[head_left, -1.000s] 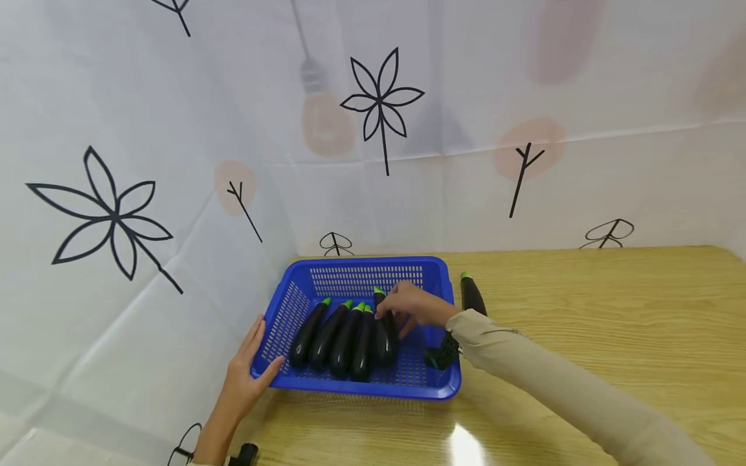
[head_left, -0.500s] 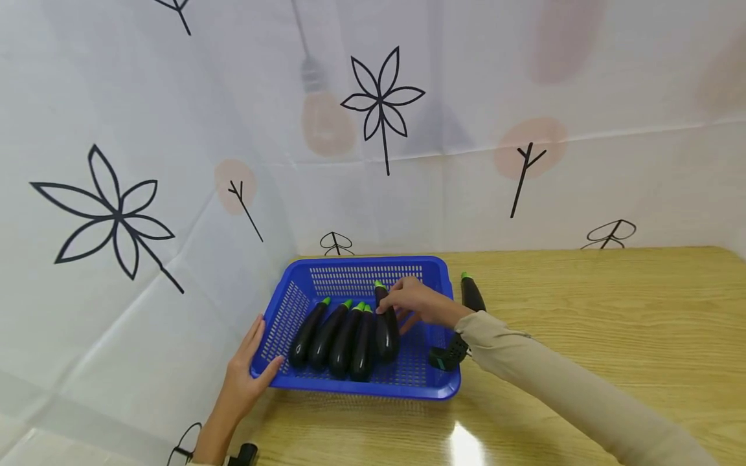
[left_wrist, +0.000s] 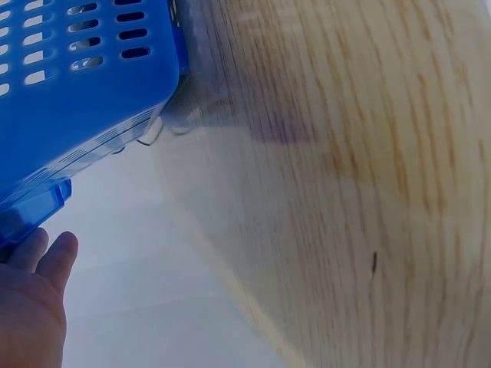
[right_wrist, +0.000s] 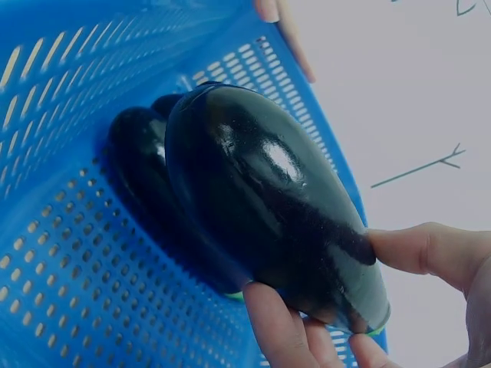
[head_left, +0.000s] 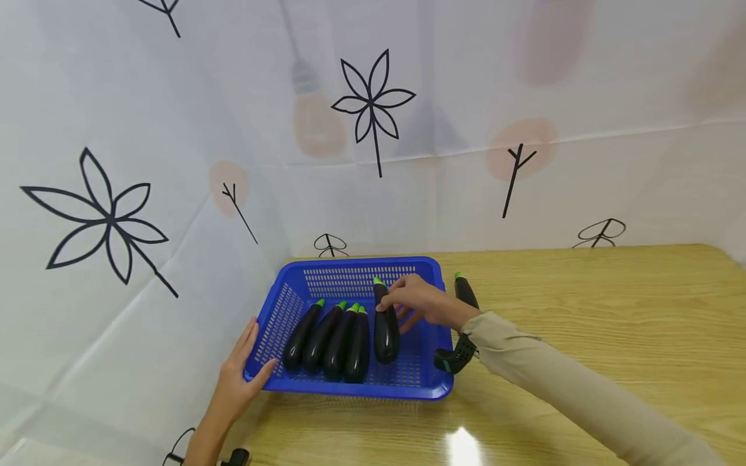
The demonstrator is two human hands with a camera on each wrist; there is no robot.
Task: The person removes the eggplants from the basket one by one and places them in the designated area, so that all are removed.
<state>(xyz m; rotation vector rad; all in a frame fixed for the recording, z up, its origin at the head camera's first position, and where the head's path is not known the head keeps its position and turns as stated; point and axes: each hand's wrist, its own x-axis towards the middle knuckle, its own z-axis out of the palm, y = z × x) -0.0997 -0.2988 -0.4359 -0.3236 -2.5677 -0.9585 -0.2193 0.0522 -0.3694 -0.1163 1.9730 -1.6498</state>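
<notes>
**Fingers on the fifth eggplant, basket steadied**

Fingertips (right_wrist: 276,322) of my right hand (head_left: 422,303) pinch the stem end of the eggplant (head_left: 385,320), thumb on one side and the others beneath, so I can steer its thick end down onto the floor of the blue basket (head_left: 350,391). It lies just right of the four eggplants (head_left: 326,333) already lined up side by side, green caps pointing to the far wall, and I judge it is kept parallel to match that row. My left hand (head_left: 236,378) grips the basket's near left corner, thumb curled over the rim, likely to keep the light plastic from sliding on the smooth wooden table (head_left: 583,310).

One more eggplant (head_left: 465,291) lies on the table just outside the basket's right wall.

The right wrist view shows the pinch itself and the glossy skin close up, which my hand hides from the head view. The left wrist view shows only the basket's underside corner, the table edge and part of my palm (left_wrist: 27,307), not the thumb's hold.
</notes>
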